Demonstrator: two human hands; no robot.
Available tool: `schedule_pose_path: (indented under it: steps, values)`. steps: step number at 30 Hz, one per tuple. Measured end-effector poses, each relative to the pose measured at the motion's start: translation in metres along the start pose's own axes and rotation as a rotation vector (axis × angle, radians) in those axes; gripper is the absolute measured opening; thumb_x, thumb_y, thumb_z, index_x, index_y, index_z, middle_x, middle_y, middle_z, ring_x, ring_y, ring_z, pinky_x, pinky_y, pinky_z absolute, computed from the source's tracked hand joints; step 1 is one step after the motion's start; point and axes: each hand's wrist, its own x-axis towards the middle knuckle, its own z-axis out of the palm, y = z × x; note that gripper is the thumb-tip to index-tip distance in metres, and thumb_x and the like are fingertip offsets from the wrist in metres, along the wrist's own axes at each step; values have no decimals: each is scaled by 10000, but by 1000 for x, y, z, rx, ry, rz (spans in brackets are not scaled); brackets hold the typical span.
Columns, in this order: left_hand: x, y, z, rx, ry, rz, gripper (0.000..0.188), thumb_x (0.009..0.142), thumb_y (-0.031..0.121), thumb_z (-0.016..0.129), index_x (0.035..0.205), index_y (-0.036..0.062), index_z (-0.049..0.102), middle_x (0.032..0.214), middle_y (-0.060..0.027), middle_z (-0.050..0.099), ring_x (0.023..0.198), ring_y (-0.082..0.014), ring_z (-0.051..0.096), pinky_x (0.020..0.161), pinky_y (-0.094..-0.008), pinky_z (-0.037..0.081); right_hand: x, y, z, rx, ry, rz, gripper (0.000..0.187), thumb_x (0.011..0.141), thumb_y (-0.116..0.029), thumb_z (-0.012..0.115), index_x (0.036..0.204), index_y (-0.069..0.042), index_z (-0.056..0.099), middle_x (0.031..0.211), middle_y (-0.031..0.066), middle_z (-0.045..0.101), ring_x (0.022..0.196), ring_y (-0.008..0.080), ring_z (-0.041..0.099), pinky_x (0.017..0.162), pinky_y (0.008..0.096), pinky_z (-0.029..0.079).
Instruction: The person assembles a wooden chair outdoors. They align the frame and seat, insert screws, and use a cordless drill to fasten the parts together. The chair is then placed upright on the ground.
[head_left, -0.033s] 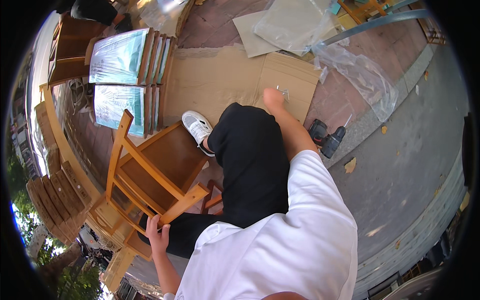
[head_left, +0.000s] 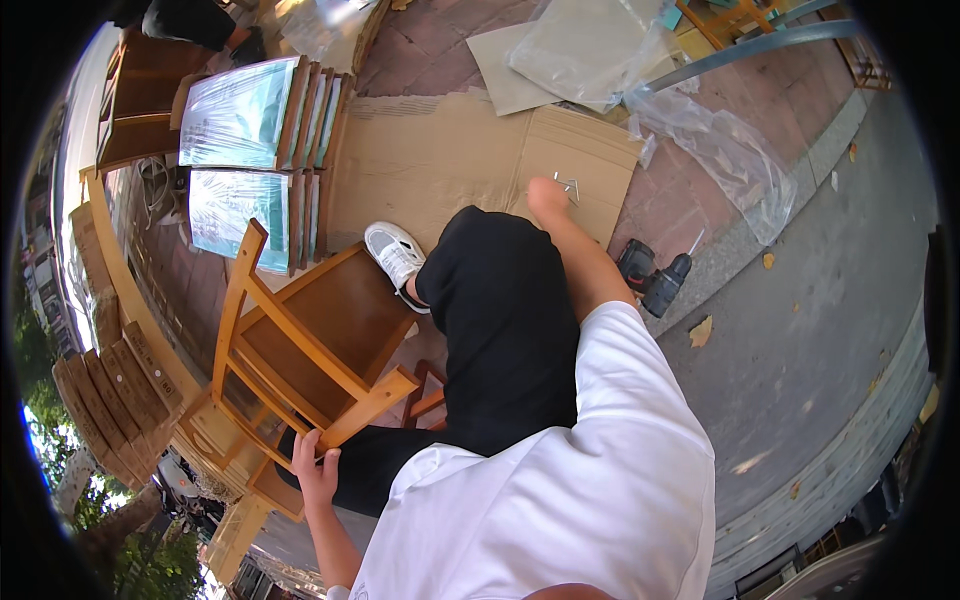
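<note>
A brown wooden chair [head_left: 316, 340] lies tipped over to the left of my legs. My left hand [head_left: 316, 470] has its fingers curled over one of its wooden bars, near the bar's lower end. Out in front, my right hand [head_left: 547, 197] is closed over the cardboard sheet [head_left: 440, 140]. Against its fingertips are thin, shiny metal pieces [head_left: 568, 187] that look like long bolts; whether the fingers pinch one is hidden. A dark power drill [head_left: 655, 276] with a long bit rests on the ground to the right of my right forearm.
Stacks of wrapped panels [head_left: 240, 115] stand at the far left. Several flat cartons [head_left: 115, 395] are piled at the left edge. Clear plastic film [head_left: 725, 150] lies beyond the drill, beside a stone kerb [head_left: 735, 270]. My shoe [head_left: 394, 255] rests next to the chair.
</note>
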Motion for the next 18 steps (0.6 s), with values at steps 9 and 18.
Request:
schedule_pose_path:
  steps: [9, 18]
  values:
    - [3, 0, -4, 19, -12, 29, 350, 823, 127, 752, 1115, 4, 605, 947, -144, 531, 837, -302, 552, 731, -350, 460, -14, 30, -24, 961, -182, 177, 167, 939, -179, 537, 906, -51, 639, 746, 99, 603, 677, 238, 600, 561, 387, 467]
    - [-5, 3, -12, 26, 11, 83, 377, 805, 122, 753, 1129, 0, 604, 942, -161, 545, 881, -344, 569, 777, -381, 474, -137, 93, -82, 2979, -305, -427, 96, 892, -110, 492, 859, -41, 550, 793, 75, 513, 726, 212, 504, 658, 316, 436]
